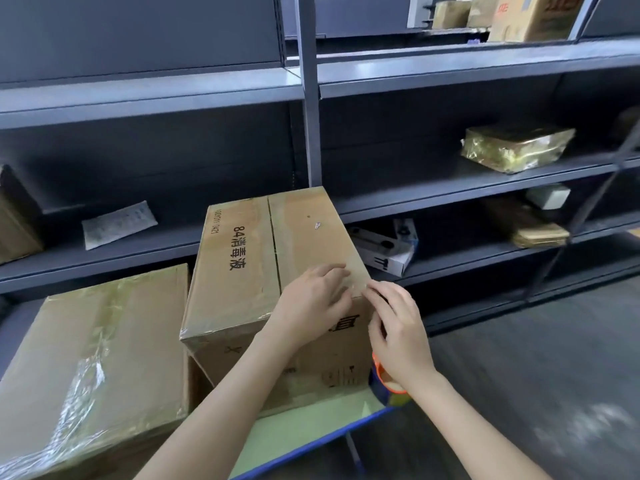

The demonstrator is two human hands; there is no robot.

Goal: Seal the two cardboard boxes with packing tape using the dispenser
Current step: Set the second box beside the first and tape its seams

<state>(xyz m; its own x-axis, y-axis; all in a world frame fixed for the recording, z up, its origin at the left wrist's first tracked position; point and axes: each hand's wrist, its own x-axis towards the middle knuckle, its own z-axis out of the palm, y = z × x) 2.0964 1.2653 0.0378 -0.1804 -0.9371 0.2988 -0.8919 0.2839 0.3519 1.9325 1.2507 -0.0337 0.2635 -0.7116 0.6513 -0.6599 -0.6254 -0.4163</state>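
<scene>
Left hand (311, 299) flat, fingers (330, 271) straight, on tall brown cardboard box (239, 271) at bench's (311, 422) right edge; right hand's (398, 327) grip cannot be told

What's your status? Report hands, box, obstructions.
Left hand flat on tall printed brown cardboard box, near corner. Right hand at same corner; grip unclear. Orange tape dispenser beneath right wrist, partly hidden. Nothing blocking.

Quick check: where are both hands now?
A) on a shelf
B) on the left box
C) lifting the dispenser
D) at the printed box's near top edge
D: the left hand lies on top of the printed box and the right hand touches its near edge; the dispenser sits below the right wrist.
</scene>
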